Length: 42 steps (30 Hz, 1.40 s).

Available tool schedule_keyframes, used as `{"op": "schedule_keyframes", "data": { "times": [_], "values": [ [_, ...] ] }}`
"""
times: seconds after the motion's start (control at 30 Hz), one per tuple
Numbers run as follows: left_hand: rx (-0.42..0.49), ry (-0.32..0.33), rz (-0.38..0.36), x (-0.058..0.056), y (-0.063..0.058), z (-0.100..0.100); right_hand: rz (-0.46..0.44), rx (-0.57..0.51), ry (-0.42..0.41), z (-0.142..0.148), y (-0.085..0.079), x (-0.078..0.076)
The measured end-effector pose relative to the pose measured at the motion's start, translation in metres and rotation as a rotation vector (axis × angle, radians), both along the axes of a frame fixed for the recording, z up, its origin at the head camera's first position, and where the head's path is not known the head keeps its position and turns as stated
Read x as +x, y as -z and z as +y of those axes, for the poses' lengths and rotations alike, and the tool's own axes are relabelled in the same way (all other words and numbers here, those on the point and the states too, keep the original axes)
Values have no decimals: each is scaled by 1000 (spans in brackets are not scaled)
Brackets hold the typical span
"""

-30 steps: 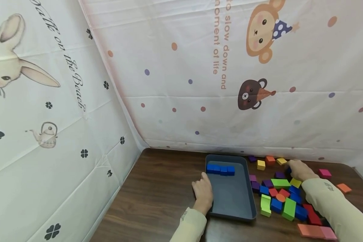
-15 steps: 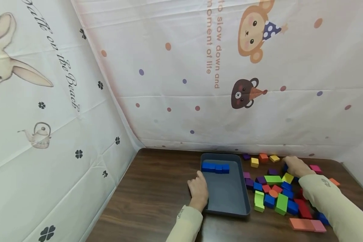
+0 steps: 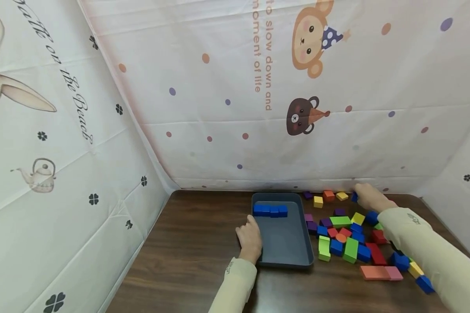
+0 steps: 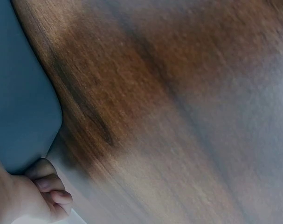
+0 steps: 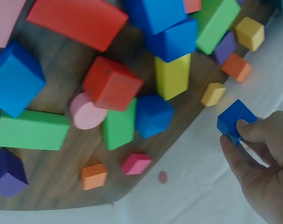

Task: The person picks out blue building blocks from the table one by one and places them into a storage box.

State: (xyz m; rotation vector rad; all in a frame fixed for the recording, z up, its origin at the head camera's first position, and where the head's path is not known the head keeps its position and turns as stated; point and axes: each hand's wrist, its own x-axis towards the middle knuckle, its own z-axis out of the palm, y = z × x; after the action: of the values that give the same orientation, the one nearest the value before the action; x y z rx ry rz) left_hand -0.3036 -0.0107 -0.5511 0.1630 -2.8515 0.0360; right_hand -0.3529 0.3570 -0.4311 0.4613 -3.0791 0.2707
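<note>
My right hand (image 3: 372,199) pinches a small blue cube (image 5: 235,119) between thumb and fingertips. In the right wrist view the cube is lifted near the table's far edge, with the small yellow block (image 5: 213,94) close by. At the left side of a dark grey tray (image 3: 283,245), my left hand (image 3: 249,238) grips the rim. Its fingers (image 4: 49,183) look curled in the left wrist view, and the thumb's hold is hidden there. Inside the tray, a row of several blue cubes (image 3: 270,211) lies along the far end, touching one another.
Many coloured blocks lie scattered right of the tray, among them a green block (image 3: 350,250), a red block (image 3: 376,253) and an orange disc (image 3: 340,238). A printed cloth (image 3: 203,152) hangs behind the wooden table (image 3: 188,243) and another on its left.
The head view has turned rightward, so everything shifts left in it. My right hand has lifted the blue cube from the far side of the blocks. The left hand stays at the tray.
</note>
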Motion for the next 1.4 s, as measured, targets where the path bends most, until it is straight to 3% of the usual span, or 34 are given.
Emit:
{"op": "schedule_keyframes", "data": {
  "times": [0.4,0.8,1.0,1.23,1.4],
  "values": [
    [8,1,-23,2,-4,0,63,-6,-61,-44,-17,-10],
    [-24,-30,-67,3,-2,2,112,-18,-135,-92,-10,-9],
    [-44,1,-80,-1,-4,2,131,-6,-150,-111,-9,-17],
    [-63,-21,-105,2,-2,-6,69,-3,-250,-144,3,-22],
    [-43,-2,-47,1,-3,-4,-29,-24,-310,-158,10,-23]
  ]
}}
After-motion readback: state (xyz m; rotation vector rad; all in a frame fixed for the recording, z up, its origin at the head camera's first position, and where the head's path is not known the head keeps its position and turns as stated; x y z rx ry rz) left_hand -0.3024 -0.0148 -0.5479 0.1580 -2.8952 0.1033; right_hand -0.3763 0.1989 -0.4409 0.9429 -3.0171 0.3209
